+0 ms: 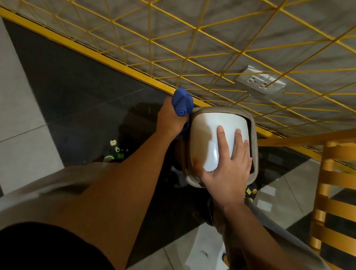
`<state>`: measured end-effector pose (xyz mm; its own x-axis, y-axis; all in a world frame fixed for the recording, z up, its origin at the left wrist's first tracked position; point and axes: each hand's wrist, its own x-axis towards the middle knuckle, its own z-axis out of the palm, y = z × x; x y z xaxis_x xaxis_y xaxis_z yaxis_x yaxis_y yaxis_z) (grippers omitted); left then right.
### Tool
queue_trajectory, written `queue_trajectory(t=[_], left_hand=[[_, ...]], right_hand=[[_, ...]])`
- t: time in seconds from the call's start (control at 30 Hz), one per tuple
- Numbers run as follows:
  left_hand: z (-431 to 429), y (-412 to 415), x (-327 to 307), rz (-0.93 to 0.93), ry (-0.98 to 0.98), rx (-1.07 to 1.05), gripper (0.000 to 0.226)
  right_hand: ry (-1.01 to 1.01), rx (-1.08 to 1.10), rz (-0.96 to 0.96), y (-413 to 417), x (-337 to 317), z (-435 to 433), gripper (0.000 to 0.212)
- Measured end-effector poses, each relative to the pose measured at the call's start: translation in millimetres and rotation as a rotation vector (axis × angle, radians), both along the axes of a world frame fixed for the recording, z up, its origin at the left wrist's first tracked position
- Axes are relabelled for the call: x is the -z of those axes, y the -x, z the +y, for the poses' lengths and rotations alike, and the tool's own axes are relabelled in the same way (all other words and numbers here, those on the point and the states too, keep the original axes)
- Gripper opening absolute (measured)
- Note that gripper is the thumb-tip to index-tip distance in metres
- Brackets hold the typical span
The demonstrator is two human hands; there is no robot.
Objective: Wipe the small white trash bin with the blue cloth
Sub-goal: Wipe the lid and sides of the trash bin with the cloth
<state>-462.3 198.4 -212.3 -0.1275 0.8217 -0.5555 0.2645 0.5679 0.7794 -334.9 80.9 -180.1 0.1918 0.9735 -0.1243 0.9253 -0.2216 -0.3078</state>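
Observation:
The small white trash bin [208, 129], with a beige rim and a white swing lid, stands on the floor against the wall, seen from above. My right hand [228, 170] lies flat on its lid, fingers spread and straight, thumb on the near rim. My left hand [171, 118] grips the bunched blue cloth [182, 101] and holds it against the bin's left side. The bin's lower body is hidden under the lid and my hands.
A yellow wire grid [203, 39] covers the wall behind the bin, with a white power socket [259, 81] on it. A yellow wooden chair [344, 201] stands at the right. Dark and light floor tiles [18, 108] spread left; my shoes show below.

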Motion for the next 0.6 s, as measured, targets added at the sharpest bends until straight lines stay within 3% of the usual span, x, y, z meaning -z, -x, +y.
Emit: queue_trajectory(t=[0.17, 0.3, 0.6], left_hand=[[-54.2, 4.6, 15.3, -0.148, 0.165, -0.16, 0.047], [-71.8, -0.2, 16.0, -0.204, 0.162, -0.252, 0.052], [-25.1, 10.2, 17.6, -0.152, 0.114, -0.04, 0.041]], right_hand=[[0.007, -0.009, -0.003, -0.8, -0.4, -0.6, 0.087], [0.007, -0.02, -0.021, -1.5, -0.5, -0.8, 0.085], [0.006, -0.022, -0.014, -1.5, -0.5, 1.0, 0.085]])
